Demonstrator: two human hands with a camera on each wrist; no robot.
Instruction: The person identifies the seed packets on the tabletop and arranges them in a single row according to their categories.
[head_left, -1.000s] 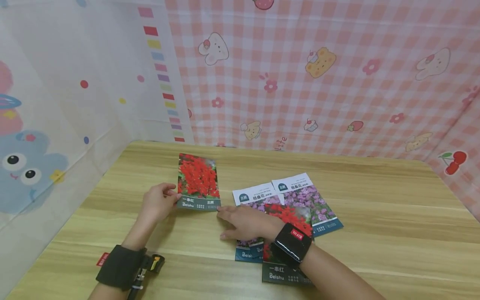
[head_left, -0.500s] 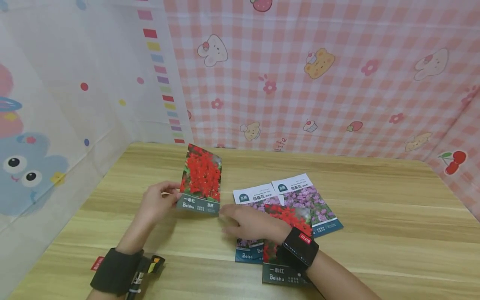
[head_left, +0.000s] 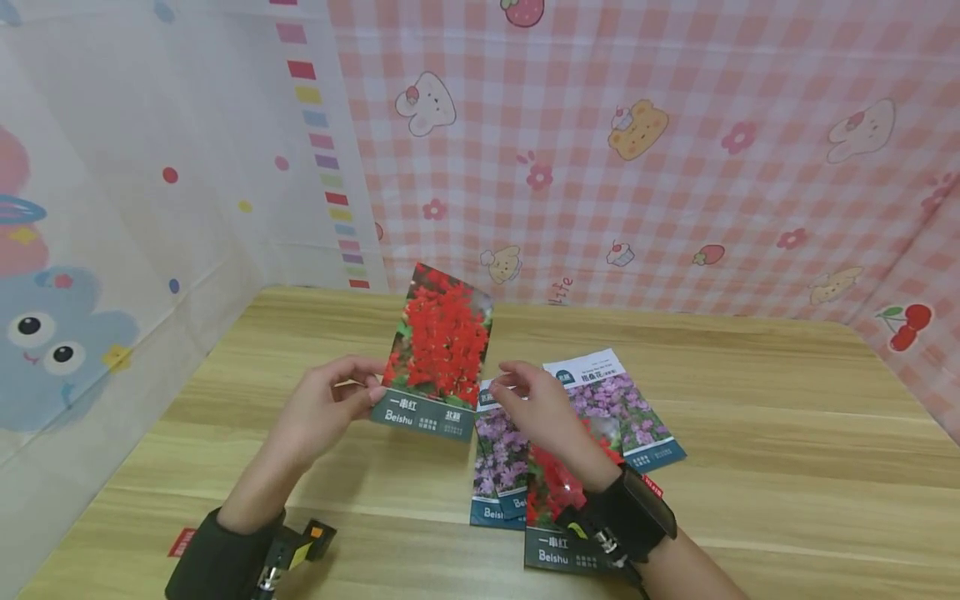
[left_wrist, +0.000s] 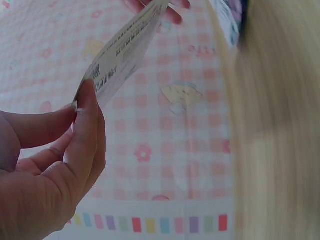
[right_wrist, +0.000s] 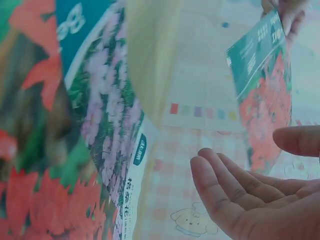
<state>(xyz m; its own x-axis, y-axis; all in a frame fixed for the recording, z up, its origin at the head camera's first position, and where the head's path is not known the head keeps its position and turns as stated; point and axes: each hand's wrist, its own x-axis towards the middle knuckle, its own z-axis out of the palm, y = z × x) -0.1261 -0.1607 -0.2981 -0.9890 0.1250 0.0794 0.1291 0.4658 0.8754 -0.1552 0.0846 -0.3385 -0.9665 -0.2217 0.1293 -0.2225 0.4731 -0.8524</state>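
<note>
My left hand (head_left: pixel 333 404) pinches a seed packet with red flowers (head_left: pixel 442 342) by its lower left edge, thumb in front and fingers behind. The packet is raised and tilted, and its printed back (left_wrist: pixel 125 55) with a barcode faces the left wrist view. Just right of it is my right hand (head_left: pixel 543 408), thumb and fingers apart in the right wrist view, fingertips close to the packet's edge. Beneath the right hand and wrist lies a second red-flower packet (head_left: pixel 551 517), partly covered. It overlaps purple-flower packets (head_left: pixel 498 450) on the table.
Another purple-flower packet (head_left: pixel 611 396) with a white top lies at the right of the pile. The wood-grain table (head_left: pixel 787 433) ends at a pink checked cloth (head_left: pixel 675 208) behind and a white printed cloth (head_left: pixel 210 225) on the left.
The left hand has raised the red-flower packet off the table, tilting it and shifting it right. My right hand has lifted from the packet's lower right corner to beside its right edge.
</note>
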